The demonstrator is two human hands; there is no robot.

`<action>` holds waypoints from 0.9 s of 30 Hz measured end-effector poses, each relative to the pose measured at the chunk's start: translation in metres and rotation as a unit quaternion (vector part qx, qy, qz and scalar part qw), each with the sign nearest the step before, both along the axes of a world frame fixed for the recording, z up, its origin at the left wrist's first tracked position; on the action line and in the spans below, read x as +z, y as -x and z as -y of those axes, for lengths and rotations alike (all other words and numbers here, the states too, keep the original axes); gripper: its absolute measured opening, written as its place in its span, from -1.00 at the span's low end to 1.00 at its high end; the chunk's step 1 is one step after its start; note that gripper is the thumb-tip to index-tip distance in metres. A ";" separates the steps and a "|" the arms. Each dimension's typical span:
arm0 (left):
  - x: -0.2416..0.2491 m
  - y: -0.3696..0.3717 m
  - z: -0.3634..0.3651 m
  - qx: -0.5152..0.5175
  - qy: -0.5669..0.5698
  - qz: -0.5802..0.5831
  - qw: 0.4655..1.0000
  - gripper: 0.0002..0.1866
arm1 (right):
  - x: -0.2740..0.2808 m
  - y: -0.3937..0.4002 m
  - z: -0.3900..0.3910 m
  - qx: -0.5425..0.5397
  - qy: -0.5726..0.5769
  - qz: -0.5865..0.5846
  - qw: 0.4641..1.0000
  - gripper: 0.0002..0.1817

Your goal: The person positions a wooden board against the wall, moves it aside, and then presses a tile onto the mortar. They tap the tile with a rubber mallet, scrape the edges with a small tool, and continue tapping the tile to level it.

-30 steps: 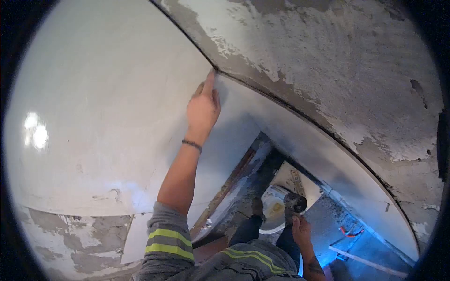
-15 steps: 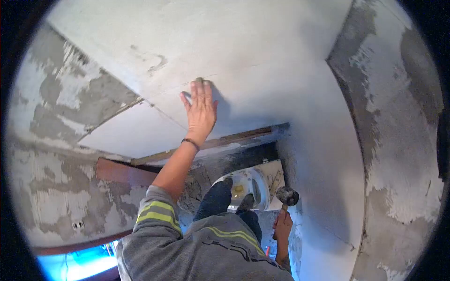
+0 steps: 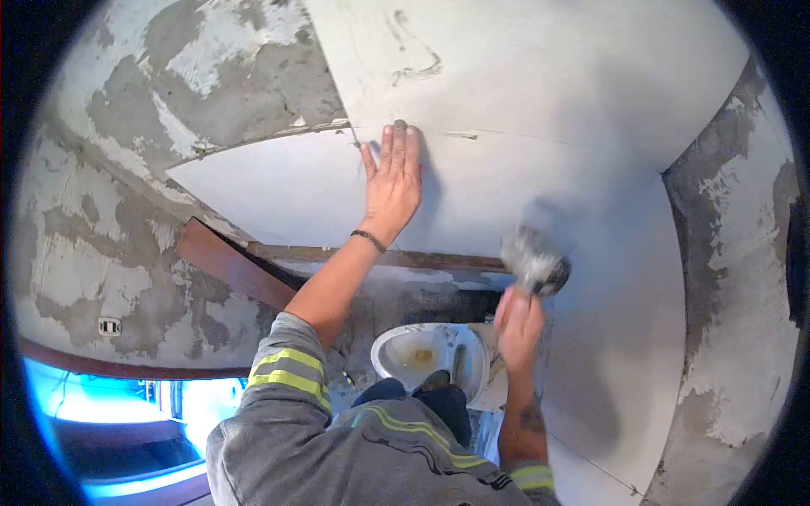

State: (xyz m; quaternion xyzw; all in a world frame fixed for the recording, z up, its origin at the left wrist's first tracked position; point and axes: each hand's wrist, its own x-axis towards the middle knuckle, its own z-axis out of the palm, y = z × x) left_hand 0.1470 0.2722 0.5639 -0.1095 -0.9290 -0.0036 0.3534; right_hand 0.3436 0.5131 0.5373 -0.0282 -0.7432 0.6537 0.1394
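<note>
My left hand (image 3: 393, 187) presses flat against the large white wall tiles (image 3: 295, 190), its fingertips at the seam between two of them. The palm faces the tile and the fingers point up. My right hand (image 3: 519, 325) is wrapped round the handle of a mallet (image 3: 538, 260), whose dark head is smeared by motion close to the lower tile. A wooden strip (image 3: 422, 258) runs along the tile's bottom edge. Dark smudges mark the upper tile.
Below me stands a dirty toilet bowl (image 3: 430, 358), with my shoe (image 3: 436, 381) at its rim. A reddish-brown board (image 3: 236, 266) leans at the left. Rough, patchy mortar covers the bare wall (image 3: 245, 72). A wall socket (image 3: 110, 326) sits above a bright opening (image 3: 110, 396) at lower left.
My right hand has raised the mallet from low beside the toilet up towards the tile. My left hand now rests nearer the tile corner, and the view has turned to the right.
</note>
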 end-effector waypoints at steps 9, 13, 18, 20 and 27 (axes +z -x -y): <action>-0.002 0.007 0.012 -0.030 0.049 -0.092 0.994 -0.30 | 0.070 0.204 0.055 0.004 -0.044 -0.236 0.971 -0.46; -0.003 0.012 0.038 -0.030 0.139 -0.185 0.972 -0.31 | 0.056 0.148 0.045 -0.011 -0.007 -0.269 0.963 -0.38; 0.020 0.020 0.038 -0.154 0.035 -0.302 0.940 -0.47 | -0.008 0.059 0.042 -0.019 -0.034 -0.321 0.946 -0.33; 0.054 0.025 0.041 -0.187 -0.043 -0.397 0.898 -0.57 | -0.004 0.050 0.050 -0.043 0.005 -0.350 0.936 -0.36; 0.076 0.062 0.047 -0.053 0.034 -0.299 0.952 -0.05 | 0.062 0.200 0.087 -0.050 0.023 -0.418 0.907 -0.41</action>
